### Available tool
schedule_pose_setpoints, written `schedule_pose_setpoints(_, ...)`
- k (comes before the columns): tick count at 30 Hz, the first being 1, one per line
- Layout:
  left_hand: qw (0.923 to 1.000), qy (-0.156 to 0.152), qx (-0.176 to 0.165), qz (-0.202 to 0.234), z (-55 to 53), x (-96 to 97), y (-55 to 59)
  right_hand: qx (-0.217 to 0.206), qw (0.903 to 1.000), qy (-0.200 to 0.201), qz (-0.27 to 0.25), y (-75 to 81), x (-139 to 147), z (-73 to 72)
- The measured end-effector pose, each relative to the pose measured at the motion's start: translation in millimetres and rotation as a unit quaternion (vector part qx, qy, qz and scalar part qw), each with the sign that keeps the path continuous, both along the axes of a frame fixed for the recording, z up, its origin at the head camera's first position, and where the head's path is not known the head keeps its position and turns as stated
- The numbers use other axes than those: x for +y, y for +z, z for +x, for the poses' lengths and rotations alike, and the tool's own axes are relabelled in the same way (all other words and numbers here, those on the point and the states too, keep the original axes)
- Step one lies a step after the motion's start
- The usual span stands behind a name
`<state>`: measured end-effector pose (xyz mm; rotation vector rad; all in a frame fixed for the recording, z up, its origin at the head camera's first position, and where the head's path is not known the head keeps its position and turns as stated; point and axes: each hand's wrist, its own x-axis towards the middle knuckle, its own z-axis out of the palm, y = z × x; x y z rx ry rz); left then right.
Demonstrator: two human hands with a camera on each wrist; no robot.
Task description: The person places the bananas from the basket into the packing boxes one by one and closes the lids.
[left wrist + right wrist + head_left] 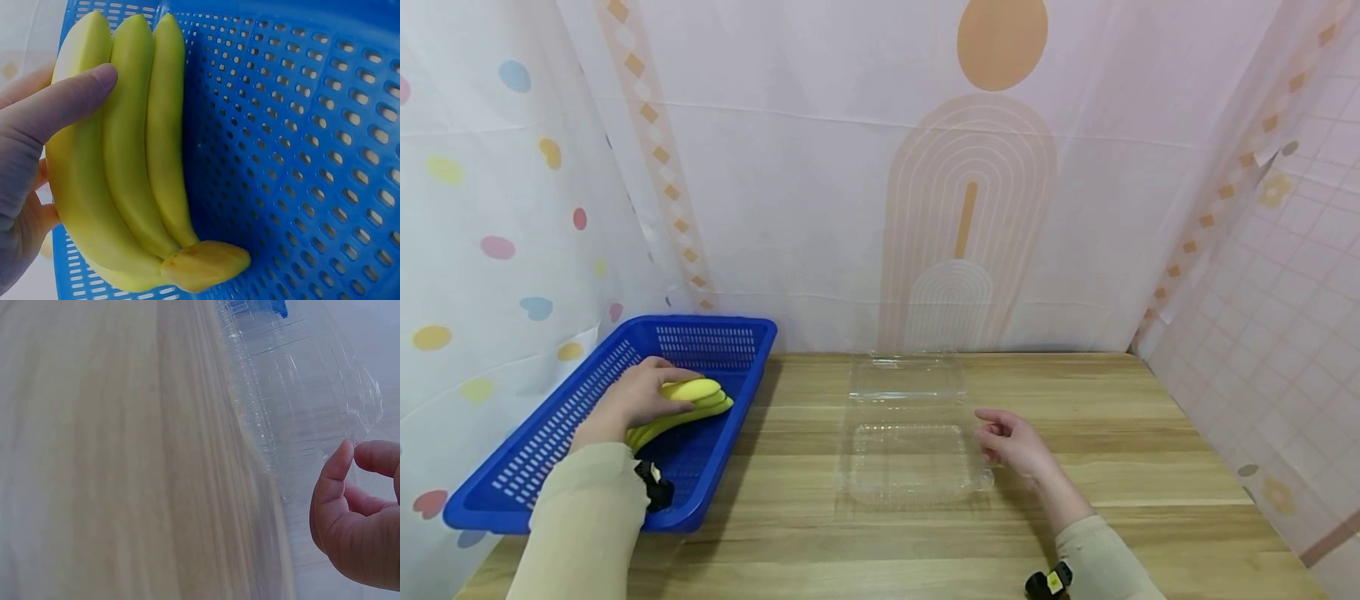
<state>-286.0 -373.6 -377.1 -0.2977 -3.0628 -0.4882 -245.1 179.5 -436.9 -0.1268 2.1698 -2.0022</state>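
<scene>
A bunch of yellow bananas (131, 156) lies in the blue plastic basket (707, 500) at the left. My left hand (643, 392) grips the bunch, its thumb (75, 97) laid across the outer bananas and its other fingers behind them. The stem end points toward the lower right in the left wrist view. A clear plastic clamshell container (910, 496) stands on the table with its lid raised at the back. At its right edge is my right hand (1015, 446), thumb and forefinger pinching the thin plastic rim in the right wrist view.
The wooden table (1075, 392) runs back to a patterned curtain (805, 208). Another curtain (490, 333) with coloured dots hangs close beside the basket. The basket's raised, slotted walls surround the left hand. Small black cameras sit at both wrists.
</scene>
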Motion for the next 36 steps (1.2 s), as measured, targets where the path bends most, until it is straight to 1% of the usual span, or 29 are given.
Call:
schedule_pose_setpoints(11,0.9991,-0.002,-0.004,0.042,-0.8,4.9,1.3,-0.006,0.9999,-0.009,0.001,-0.7,0.6,-1.0)
schedule_pose_setpoints(17,0.9987,-0.008,0.019,0.046,-1.9,4.4,1.3,-0.006,0.9999,-0.008,0.007,-0.2,1.4,-0.3)
schedule_pose_setpoints(21,0.9987,0.002,0.027,0.043,-3.3,4.4,0.7,-0.005,0.9999,-0.01,0.006,-0.3,1.7,-0.1)
schedule_pose_setpoints(26,0.9987,0.014,0.034,0.037,-2.2,3.5,1.6,-0.006,0.9999,-0.013,-0.002,-1.3,0.8,-2.0)
schedule_pose_setpoints(30,0.9982,0.015,0.048,0.033,-0.5,2.4,2.2,-0.003,0.9999,-0.009,-0.007,-1.0,-0.6,-2.3)
schedule_pose_setpoints(36,0.9963,0.019,0.073,0.041,2.1,3.3,5.9,-0.001,0.9999,-0.011,-0.007,-1.3,-3.2,-2.9)
